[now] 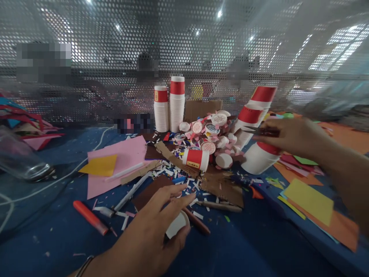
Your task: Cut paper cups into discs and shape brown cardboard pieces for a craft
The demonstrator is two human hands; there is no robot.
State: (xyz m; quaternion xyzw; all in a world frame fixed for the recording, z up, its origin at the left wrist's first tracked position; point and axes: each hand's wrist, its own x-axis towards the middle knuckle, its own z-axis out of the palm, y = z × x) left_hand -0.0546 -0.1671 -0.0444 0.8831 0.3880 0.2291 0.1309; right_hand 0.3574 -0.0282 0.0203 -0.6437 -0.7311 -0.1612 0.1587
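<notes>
My left hand [155,219] is at the lower middle, its fingers curved around a small white paper cup piece [176,225] above the blue cloth. On the right, my right hand [285,132] is closed on dark-handled scissors [266,132], whose blades point left. It hangs over a red and white paper cup [259,157] near the leaning cup stacks [249,115]. One red and white cup [196,159] lies on its side in the middle. Behind it is a heap of round cup bottoms [211,130], mixed with pink scraps.
Two tall cup stacks [177,104] stand at the back before a perforated metal screen [115,57]. Pink paper [98,181], an orange-red marker [90,217] and a glass jar [23,161] lie left. Coloured sheets [311,200] lie right. White clippings and brown cardboard [225,186] cover the centre.
</notes>
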